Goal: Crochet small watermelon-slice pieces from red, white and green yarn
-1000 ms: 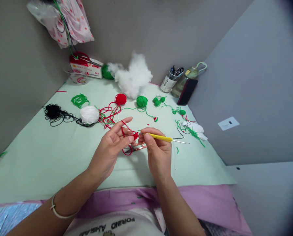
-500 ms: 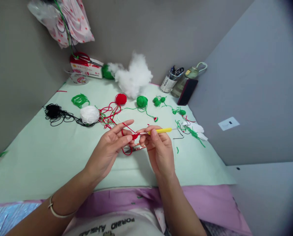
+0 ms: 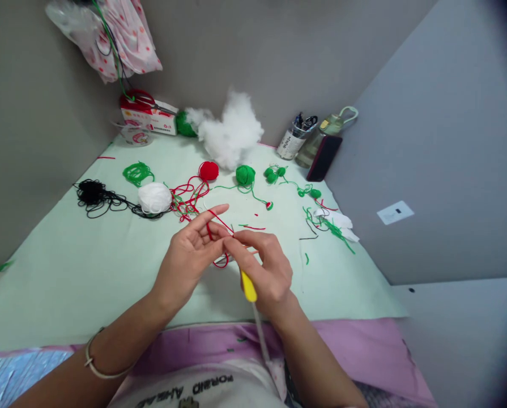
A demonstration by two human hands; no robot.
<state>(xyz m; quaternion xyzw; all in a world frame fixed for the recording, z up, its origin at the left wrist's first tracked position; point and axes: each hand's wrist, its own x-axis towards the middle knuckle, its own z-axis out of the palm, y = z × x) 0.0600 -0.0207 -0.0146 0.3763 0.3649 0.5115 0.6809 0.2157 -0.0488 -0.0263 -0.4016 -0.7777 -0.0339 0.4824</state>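
My left hand (image 3: 183,260) pinches red yarn between thumb and fingertips; a strand of the red yarn (image 3: 220,220) runs taut over its raised index finger. The small red crochet piece is mostly hidden behind the fingertips. My right hand (image 3: 270,272) keeps a crochet hook (image 3: 248,286) with a yellow handle tucked under its fingers, one end pointing down toward my body. Thumb and forefinger of this hand meet the left fingertips at the red work. Below the hands, scissors (image 3: 224,260) lie partly covered on the table.
Balls of white (image 3: 154,198), red (image 3: 208,170) and green yarn (image 3: 245,175) lie behind the hands, with tangled black yarn (image 3: 90,192) at left. White stuffing (image 3: 231,133), a pen cup (image 3: 291,143), a bottle (image 3: 312,148) and a phone (image 3: 324,158) stand along the back. Green scraps (image 3: 336,231) lie at right.
The crochet hook has swung from pointing right to pointing down toward my body. My right hand has turned and moved left, its thumb and forefinger now pinching at the red work.
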